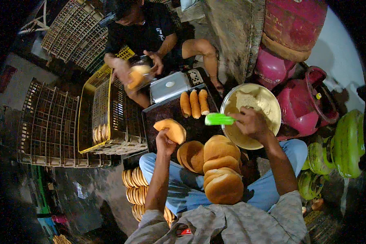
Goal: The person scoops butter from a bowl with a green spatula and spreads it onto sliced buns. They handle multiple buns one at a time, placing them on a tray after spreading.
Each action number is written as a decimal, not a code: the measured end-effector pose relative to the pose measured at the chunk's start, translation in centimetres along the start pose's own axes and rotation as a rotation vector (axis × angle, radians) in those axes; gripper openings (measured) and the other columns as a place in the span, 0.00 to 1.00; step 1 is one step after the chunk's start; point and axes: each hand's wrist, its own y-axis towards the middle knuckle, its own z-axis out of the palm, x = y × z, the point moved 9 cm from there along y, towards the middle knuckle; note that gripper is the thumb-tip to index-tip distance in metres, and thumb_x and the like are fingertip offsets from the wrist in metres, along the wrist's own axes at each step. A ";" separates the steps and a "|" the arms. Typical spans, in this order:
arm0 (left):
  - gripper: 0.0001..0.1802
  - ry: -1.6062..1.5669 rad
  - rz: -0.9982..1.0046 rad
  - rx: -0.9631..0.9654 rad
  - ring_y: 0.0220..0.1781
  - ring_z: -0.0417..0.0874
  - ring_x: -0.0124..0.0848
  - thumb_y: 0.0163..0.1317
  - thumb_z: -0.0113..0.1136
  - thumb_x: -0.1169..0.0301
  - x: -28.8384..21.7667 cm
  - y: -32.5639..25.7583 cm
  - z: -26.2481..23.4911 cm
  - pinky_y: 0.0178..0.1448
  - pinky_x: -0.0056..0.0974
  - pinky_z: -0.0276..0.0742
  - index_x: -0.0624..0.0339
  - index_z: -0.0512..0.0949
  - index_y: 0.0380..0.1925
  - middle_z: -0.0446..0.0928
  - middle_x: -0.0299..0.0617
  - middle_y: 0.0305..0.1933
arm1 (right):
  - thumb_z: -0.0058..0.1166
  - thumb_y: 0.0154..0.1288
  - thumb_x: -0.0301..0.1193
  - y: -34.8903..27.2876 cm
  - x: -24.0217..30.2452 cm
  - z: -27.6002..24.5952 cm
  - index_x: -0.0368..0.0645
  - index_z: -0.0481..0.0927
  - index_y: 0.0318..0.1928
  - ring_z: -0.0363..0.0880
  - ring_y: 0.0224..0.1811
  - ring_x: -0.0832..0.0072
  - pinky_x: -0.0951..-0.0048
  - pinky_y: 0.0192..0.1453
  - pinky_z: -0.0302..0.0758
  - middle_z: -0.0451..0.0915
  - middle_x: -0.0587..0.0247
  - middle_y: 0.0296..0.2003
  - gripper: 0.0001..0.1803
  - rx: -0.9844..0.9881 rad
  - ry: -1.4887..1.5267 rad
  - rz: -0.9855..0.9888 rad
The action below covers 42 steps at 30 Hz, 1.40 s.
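Note:
My left hand grips a round, flat bread bun, tilted up above a dark tray. My right hand is closed around a bright green spatula, its green end pointing left toward the bun but apart from it. Beneath that hand stands a round bowl with a pale, creamy spread inside. Between my legs lie several more round buns, overlapping in a pile. Three long rolls rest side by side on the tray's far right part.
Across the tray, a person handles a blurred bread piece beside a yellow-rimmed crate. A metal lid-like box sits on the tray. Pink gas cylinders and green ones stand right. Stacked buns lie by my left leg.

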 end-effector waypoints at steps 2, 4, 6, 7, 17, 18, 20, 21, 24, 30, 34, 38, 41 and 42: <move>0.31 0.421 0.156 -0.075 0.58 0.81 0.42 0.56 0.59 0.82 -1.4 2.7 -2.6 0.65 0.48 0.77 0.57 0.69 0.62 0.78 0.46 0.56 | 0.60 0.60 0.34 0.0 -1.9 -1.0 0.56 0.85 0.54 0.79 0.36 0.53 0.54 0.41 0.79 0.76 0.54 0.33 0.20 -0.034 0.014 0.093; 0.32 0.800 0.132 0.028 0.55 0.83 0.44 0.59 0.61 0.79 -0.5 5.4 -3.1 0.64 0.46 0.77 0.53 0.67 0.64 0.79 0.45 0.56 | 0.59 0.61 0.34 0.1 -3.1 -1.0 0.57 0.84 0.55 0.79 0.37 0.52 0.53 0.42 0.79 0.76 0.53 0.34 0.20 -0.002 0.036 0.137; 0.35 1.746 0.058 -0.035 0.62 0.80 0.49 0.59 0.68 0.65 1.4 6.5 -3.5 0.69 0.55 0.70 0.49 0.66 0.67 0.77 0.49 0.60 | 0.59 0.61 0.35 0.0 -3.9 -0.7 0.56 0.84 0.56 0.79 0.39 0.52 0.53 0.44 0.79 0.77 0.53 0.36 0.20 0.031 0.037 0.171; 0.38 2.261 -0.132 -0.078 0.68 0.75 0.52 0.56 0.70 0.59 3.3 6.9 -3.8 0.71 0.62 0.63 0.47 0.67 0.67 0.74 0.48 0.65 | 0.58 0.62 0.35 0.0 -4.2 -0.4 0.56 0.84 0.56 0.80 0.41 0.52 0.53 0.45 0.79 0.77 0.52 0.37 0.20 0.049 0.030 0.181; 0.24 2.102 -0.711 0.226 0.52 0.86 0.44 0.64 0.63 0.53 0.0 9.6 -1.9 0.55 0.51 0.80 0.56 0.80 0.53 0.84 0.51 0.48 | 0.59 0.65 0.38 -2.4 -9.4 -0.9 0.50 0.85 0.53 0.81 0.46 0.49 0.53 0.53 0.78 0.83 0.46 0.44 0.17 0.118 -0.058 0.299; 0.25 1.984 -0.663 0.165 0.52 0.86 0.45 0.64 0.63 0.53 -1.1 11.1 -3.3 0.55 0.51 0.80 0.58 0.78 0.54 0.84 0.52 0.48 | 0.58 0.64 0.35 -2.8 -10.6 -0.1 0.49 0.85 0.52 0.83 0.44 0.48 0.53 0.51 0.79 0.84 0.43 0.40 0.17 0.219 -0.015 0.360; 0.28 1.764 -0.335 -0.015 0.52 0.86 0.45 0.64 0.63 0.52 -2.3 14.9 -4.3 0.55 0.51 0.81 0.61 0.76 0.56 0.84 0.53 0.49 | 0.56 0.65 0.34 -4.3 -12.6 1.6 0.46 0.85 0.49 0.84 0.43 0.48 0.51 0.53 0.79 0.85 0.46 0.40 0.14 0.374 0.048 0.535; 0.29 1.767 -0.142 0.024 0.52 0.86 0.46 0.64 0.63 0.52 -1.7 15.6 -3.8 0.55 0.50 0.81 0.62 0.75 0.57 0.83 0.54 0.49 | 0.55 0.66 0.34 -5.5 -13.7 2.6 0.45 0.85 0.47 0.85 0.42 0.49 0.50 0.54 0.79 0.86 0.47 0.39 0.13 0.484 0.050 0.678; 0.35 1.502 -0.020 0.232 0.57 0.81 0.49 0.62 0.65 0.52 1.5 12.6 -1.8 0.59 0.50 0.80 0.64 0.69 0.62 0.76 0.60 0.59 | 0.51 0.66 0.32 -6.7 -14.0 3.5 0.41 0.85 0.48 0.87 0.43 0.50 0.53 0.54 0.81 0.86 0.44 0.43 0.15 0.646 -0.174 0.699; 0.57 2.322 -0.569 0.265 0.72 0.64 0.69 0.51 0.72 0.45 7.9 -3.4 -0.7 0.68 0.67 0.69 0.52 0.54 0.76 0.58 0.70 0.74 | 0.58 0.61 0.32 -8.5 -15.1 5.5 0.35 0.85 0.49 0.86 0.49 0.49 0.55 0.53 0.82 0.86 0.44 0.45 0.18 0.629 -0.274 0.816; 0.69 2.306 -0.321 0.046 0.79 0.44 0.72 0.46 0.72 0.42 10.4 -6.8 2.0 0.66 0.81 0.56 0.55 0.38 0.78 0.43 0.73 0.78 | 0.60 0.59 0.37 -9.7 -17.4 8.5 0.40 0.84 0.51 0.85 0.49 0.54 0.56 0.55 0.80 0.86 0.47 0.47 0.21 0.146 -0.095 0.943; 0.73 2.299 -0.238 0.085 0.76 0.57 0.69 0.35 0.78 0.39 9.7 -6.3 2.0 0.62 0.80 0.62 0.55 0.46 0.77 0.55 0.66 0.74 | 0.63 0.57 0.39 -10.5 -18.2 11.9 0.42 0.87 0.47 0.85 0.48 0.52 0.56 0.53 0.80 0.86 0.47 0.45 0.20 0.530 -0.133 0.764; 0.73 2.239 -0.268 0.139 0.74 0.61 0.63 0.30 0.82 0.43 6.9 -5.2 1.8 0.63 0.72 0.67 0.56 0.51 0.75 0.57 0.61 0.73 | 0.64 0.57 0.39 -9.3 -15.2 9.6 0.45 0.88 0.47 0.85 0.47 0.55 0.57 0.51 0.81 0.87 0.49 0.42 0.18 0.837 -0.237 0.363; 0.67 2.130 -0.037 0.223 0.69 0.71 0.55 0.30 0.86 0.48 5.0 -5.0 3.6 0.62 0.59 0.74 0.58 0.58 0.70 0.66 0.59 0.69 | 0.64 0.58 0.40 -9.3 -15.1 8.6 0.46 0.89 0.46 0.87 0.41 0.59 0.58 0.47 0.81 0.88 0.52 0.39 0.18 0.924 -0.188 0.485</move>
